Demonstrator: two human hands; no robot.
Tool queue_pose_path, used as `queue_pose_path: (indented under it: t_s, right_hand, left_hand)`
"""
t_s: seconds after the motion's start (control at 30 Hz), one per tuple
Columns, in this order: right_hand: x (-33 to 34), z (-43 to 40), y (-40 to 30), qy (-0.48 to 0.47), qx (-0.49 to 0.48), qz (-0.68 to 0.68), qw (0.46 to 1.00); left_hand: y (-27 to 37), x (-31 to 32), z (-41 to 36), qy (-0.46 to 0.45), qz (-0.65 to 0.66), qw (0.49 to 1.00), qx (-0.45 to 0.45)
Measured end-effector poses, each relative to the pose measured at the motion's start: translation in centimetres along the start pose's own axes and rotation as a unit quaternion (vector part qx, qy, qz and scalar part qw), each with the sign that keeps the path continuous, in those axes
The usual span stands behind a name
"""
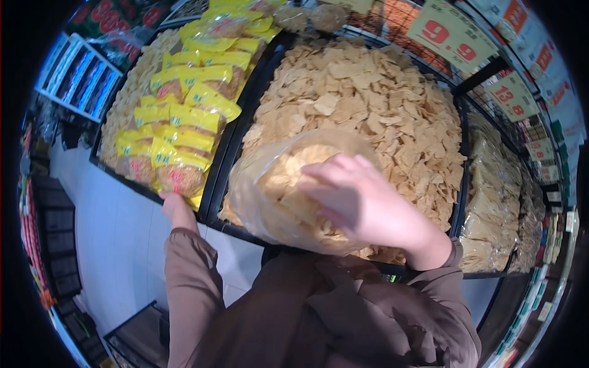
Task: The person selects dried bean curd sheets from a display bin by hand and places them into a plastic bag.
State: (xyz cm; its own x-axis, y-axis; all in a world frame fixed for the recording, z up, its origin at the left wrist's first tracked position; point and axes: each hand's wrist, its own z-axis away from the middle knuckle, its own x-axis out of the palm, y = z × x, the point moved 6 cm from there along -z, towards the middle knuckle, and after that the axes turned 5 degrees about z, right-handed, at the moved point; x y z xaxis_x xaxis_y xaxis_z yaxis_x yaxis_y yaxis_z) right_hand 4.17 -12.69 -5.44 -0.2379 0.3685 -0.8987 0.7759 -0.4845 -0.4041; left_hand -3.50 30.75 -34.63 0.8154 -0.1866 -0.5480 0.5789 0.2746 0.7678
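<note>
A clear plastic bag (248,198) holding thin yellowish chips (294,168) stands with its mouth up on the front of a black bin full of loose dried flakes (331,87). My right hand (354,198) is at the bag's mouth, fingers apart and bent over the chips. It is slightly blurred, and I see nothing held in it. To the left, my left hand (178,209) is at the front edge of the neighbouring bin, touching or just beside the nearest yellow-topped food packet (179,172). Its fingers are mostly hidden, so its grip is unclear.
Pale ring-shaped snacks (124,108) lie left of the yellow packets. Right of the flakes, a bin holds clear-wrapped packs (490,216). Price cards (453,34) stand behind. A black divider (234,124) separates the bins. Pale floor (119,225) and a dark crate (142,336) are lower left.
</note>
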Motion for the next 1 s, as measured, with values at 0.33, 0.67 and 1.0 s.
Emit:
queue_pose_path:
  t_s: [0.33, 0.67, 1.0]
  right_hand:
    - [-3.4, 7.9, 17.8, 0.267, 0.373, -0.020, 0.888]
    - [-2.9, 6.6, 31.9, 0.254, 0.486, 0.074, 0.833]
    - [0.4, 5.0, 30.8, 0.075, 0.406, 0.146, 0.899]
  left_hand:
    - [0.7, -0.8, 1.5, -0.017, -0.007, 1.000, 0.002]
    - [1.5, -1.0, 2.2, -0.029, -0.023, 0.999, -0.007]
    - [1.3, -0.6, 2.4, -0.023, 0.024, 0.999, -0.004]
